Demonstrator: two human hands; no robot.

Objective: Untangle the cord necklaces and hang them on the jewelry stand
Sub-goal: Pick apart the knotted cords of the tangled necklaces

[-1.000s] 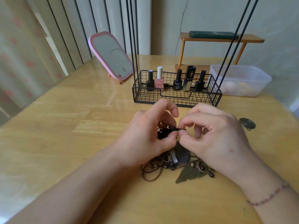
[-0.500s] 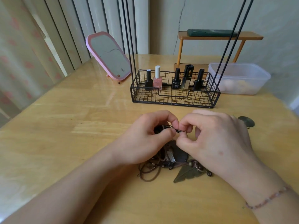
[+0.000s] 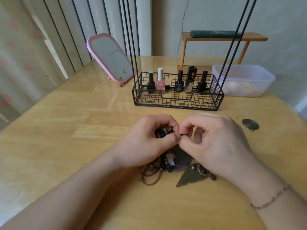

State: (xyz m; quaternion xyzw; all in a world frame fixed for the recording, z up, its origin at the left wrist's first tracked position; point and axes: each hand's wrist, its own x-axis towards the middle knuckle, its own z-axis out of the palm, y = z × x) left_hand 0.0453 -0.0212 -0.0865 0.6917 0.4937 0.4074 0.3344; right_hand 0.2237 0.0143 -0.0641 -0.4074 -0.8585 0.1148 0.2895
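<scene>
Brown cord necklaces lie in a tangled heap on the wooden counter, directly under and between the two hands. The left hand has its fingers curled round a dark bunched knot of cord, held just above the heap. The right hand meets it fingertip to fingertip, thumb and forefinger pinching a short dark end of cord that runs out of that knot. So each grip is closed on cord, the two touching at the pinch.

Below the right hand, a bronze leaf pendant lies flat at the near edge of the heap, and a dark oval pendant shows between the wrists. A beaded bracelet circles the right wrist.

Beyond both hands stands the jewelry stand, a black wire basket with thin black rods rising from either end; nail polish bottles stand in a row along its back. Beyond and left of the left hand leans a pink-framed mirror. Right of the right hand a small round metal disc lies on the counter, and farther back sits a clear plastic tub.
</scene>
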